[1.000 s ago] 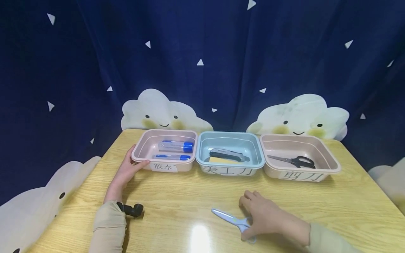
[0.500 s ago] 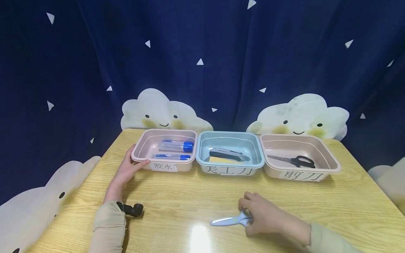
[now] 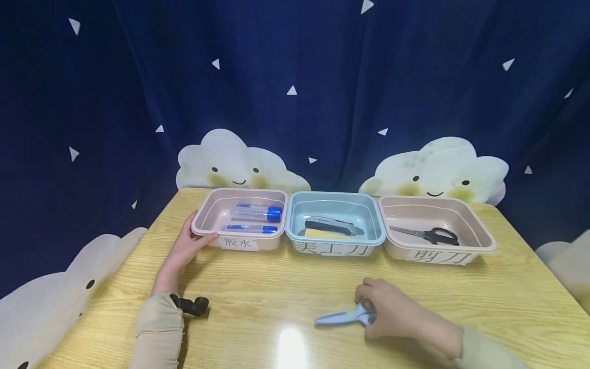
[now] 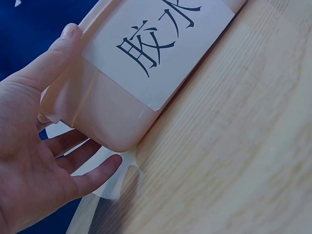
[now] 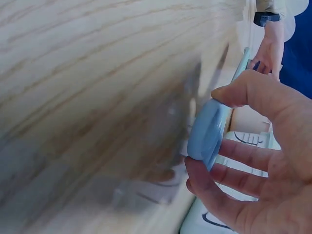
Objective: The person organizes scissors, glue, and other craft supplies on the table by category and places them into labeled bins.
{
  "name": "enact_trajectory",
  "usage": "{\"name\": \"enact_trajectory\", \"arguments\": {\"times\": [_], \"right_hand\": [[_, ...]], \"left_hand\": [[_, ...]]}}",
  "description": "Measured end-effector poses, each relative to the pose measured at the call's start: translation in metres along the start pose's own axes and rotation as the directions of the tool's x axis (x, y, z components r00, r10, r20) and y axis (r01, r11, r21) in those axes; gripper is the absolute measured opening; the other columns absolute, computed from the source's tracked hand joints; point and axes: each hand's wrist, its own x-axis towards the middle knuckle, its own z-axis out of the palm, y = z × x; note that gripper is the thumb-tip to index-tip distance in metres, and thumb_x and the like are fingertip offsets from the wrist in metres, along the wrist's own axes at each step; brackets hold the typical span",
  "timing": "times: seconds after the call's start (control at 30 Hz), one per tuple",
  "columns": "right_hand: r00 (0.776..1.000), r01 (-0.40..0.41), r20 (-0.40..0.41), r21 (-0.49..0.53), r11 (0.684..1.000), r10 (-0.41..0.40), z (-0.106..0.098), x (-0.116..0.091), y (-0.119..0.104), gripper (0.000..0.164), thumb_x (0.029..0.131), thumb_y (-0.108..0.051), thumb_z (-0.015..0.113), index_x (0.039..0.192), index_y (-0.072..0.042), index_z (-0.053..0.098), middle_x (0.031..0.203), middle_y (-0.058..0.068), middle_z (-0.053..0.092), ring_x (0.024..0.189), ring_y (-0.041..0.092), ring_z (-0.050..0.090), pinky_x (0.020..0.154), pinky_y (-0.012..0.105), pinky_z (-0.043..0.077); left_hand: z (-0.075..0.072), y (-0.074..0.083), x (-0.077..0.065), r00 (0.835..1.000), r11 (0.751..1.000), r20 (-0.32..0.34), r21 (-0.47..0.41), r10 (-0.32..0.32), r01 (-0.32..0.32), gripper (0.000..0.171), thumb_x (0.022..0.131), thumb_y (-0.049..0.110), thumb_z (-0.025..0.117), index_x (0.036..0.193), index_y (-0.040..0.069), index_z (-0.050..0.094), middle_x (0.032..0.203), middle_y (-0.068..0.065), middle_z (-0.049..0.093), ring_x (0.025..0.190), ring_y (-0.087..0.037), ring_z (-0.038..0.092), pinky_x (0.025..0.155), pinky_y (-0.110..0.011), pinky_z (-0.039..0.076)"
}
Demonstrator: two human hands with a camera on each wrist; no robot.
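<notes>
My right hand [image 3: 392,310] pinches the light blue scissors [image 3: 338,318] by their handle, with the blades pointing left over the table. In the right wrist view, thumb and fingertips grip the rounded handle loops [image 5: 204,131], lifted off the wood. My left hand [image 3: 186,246] holds the front left corner of the left pink bin [image 3: 203,233], thumb on the rim. In the left wrist view, the other fingers [image 4: 100,173] lie round the corner, partly hidden behind it. That bin contains two blue-capped glue tubes [image 3: 255,212].
A light blue bin [image 3: 334,197] with a utility knife [image 3: 334,225] and a yellow piece stands in the middle. The right pink bin [image 3: 484,238] contains black-handled scissors [image 3: 433,236]. Each bin has a paper label. Behind the wooden table [image 3: 258,287] hangs a dark blue curtain [image 3: 322,61].
The light blue scissors have turned from slanting to nearly level in the head view and rise in my right hand, which moved slightly right. My left hand has stayed on the pink bin.
</notes>
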Motion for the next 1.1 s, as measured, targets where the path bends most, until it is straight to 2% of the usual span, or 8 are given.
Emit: {"name": "enact_trajectory", "arguments": {"times": [0.13, 0.27, 0.37, 0.5, 0.63, 0.83, 0.97, 1.1], "right_hand": [[0.999, -0.024, -0.041, -0.038, 0.999, 0.023, -0.013, -0.003, 0.001, 0.039, 0.050, -0.018, 0.073, 0.087, -0.017, 0.061, 0.079, -0.012, 0.046, 0.071, 0.007, 0.042, 0.060, 0.020, 0.038], [0.992, -0.068, -0.115, -0.078, 0.995, 0.059, -0.031, -0.006, 0.005, 0.038, 0.053, -0.020, 0.075, 0.088, -0.015, 0.061, 0.088, -0.007, 0.052, 0.075, 0.009, 0.047, 0.063, 0.024, 0.044], [0.982, -0.095, -0.175, -0.106, 0.990, 0.075, -0.046, -0.008, 0.010, 0.037, 0.053, -0.019, 0.073, 0.089, -0.015, 0.062, 0.090, -0.006, 0.054, 0.075, 0.009, 0.049, 0.064, 0.025, 0.045], [0.966, -0.128, -0.244, -0.150, 0.980, 0.089, -0.065, -0.011, 0.021, 0.039, 0.052, -0.018, 0.072, 0.090, -0.014, 0.063, 0.084, -0.006, 0.053, 0.071, 0.009, 0.048, 0.061, 0.026, 0.044], [0.946, -0.175, -0.306, -0.191, 0.966, 0.111, -0.084, -0.013, 0.034, 0.040, 0.052, -0.019, 0.073, 0.090, -0.011, 0.065, 0.083, -0.001, 0.056, 0.070, 0.013, 0.048, 0.061, 0.030, 0.042], [0.921, -0.226, -0.364, -0.211, 0.951, 0.138, -0.103, -0.012, 0.060, 0.042, 0.054, -0.020, 0.077, 0.091, -0.003, 0.065, 0.083, 0.010, 0.057, 0.068, 0.019, 0.049, 0.059, 0.033, 0.041], [0.915, -0.247, -0.370, -0.201, 0.948, 0.160, -0.109, -0.009, 0.077, 0.045, 0.055, -0.021, 0.079, 0.092, 0.001, 0.065, 0.089, 0.018, 0.058, 0.077, 0.027, 0.053, 0.065, 0.041, 0.044], [0.911, -0.256, -0.378, -0.210, 0.943, 0.163, -0.113, -0.007, 0.093, 0.049, 0.055, -0.021, 0.081, 0.094, 0.003, 0.064, 0.095, 0.023, 0.057, 0.087, 0.034, 0.052, 0.073, 0.047, 0.042]], "left_hand": [[0.000, 0.000, -0.001, 1.000, 1.000, 0.001, -0.011, -0.003, 0.003, 0.092, 0.082, 0.020, 0.067, 0.147, 0.014, 0.002, 0.149, -0.017, 0.016, 0.134, -0.035, 0.019, 0.108, -0.051, 0.016], [0.000, 0.001, -0.002, 1.000, 1.000, 0.001, -0.013, -0.004, 0.004, 0.092, 0.082, 0.020, 0.067, 0.147, 0.014, 0.002, 0.149, -0.018, 0.016, 0.134, -0.035, 0.020, 0.108, -0.051, 0.016], [0.000, 0.000, -0.002, 1.000, 1.000, 0.002, -0.017, -0.002, 0.002, 0.092, 0.082, 0.019, 0.067, 0.147, 0.014, 0.002, 0.149, -0.018, 0.016, 0.134, -0.035, 0.020, 0.108, -0.051, 0.016], [0.000, -0.001, 0.000, 1.000, 1.000, 0.000, -0.017, -0.002, 0.002, 0.093, 0.082, 0.021, 0.068, 0.147, 0.014, 0.002, 0.149, -0.017, 0.017, 0.134, -0.035, 0.020, 0.108, -0.051, 0.016], [0.000, -0.003, 0.001, 1.000, 1.000, -0.005, -0.011, -0.004, 0.004, 0.093, 0.081, 0.023, 0.069, 0.147, 0.014, 0.003, 0.148, -0.017, 0.018, 0.134, -0.035, 0.020, 0.108, -0.051, 0.015], [0.000, -0.002, 0.000, 1.000, 1.000, -0.006, 0.002, -0.016, 0.016, 0.094, 0.081, 0.025, 0.069, 0.147, 0.018, 0.002, 0.149, -0.016, 0.017, 0.134, -0.035, 0.019, 0.108, -0.053, 0.014], [-0.001, -0.001, -0.001, 0.999, 0.999, -0.006, 0.009, -0.033, 0.033, 0.095, 0.081, 0.027, 0.069, 0.147, 0.020, 0.001, 0.150, -0.015, 0.015, 0.135, -0.035, 0.017, 0.108, -0.055, 0.012], [0.000, 0.001, -0.001, 0.999, 0.999, -0.003, 0.008, -0.033, 0.033, 0.095, 0.081, 0.027, 0.069, 0.147, 0.019, 0.001, 0.150, -0.015, 0.015, 0.135, -0.035, 0.018, 0.108, -0.054, 0.013]]}}
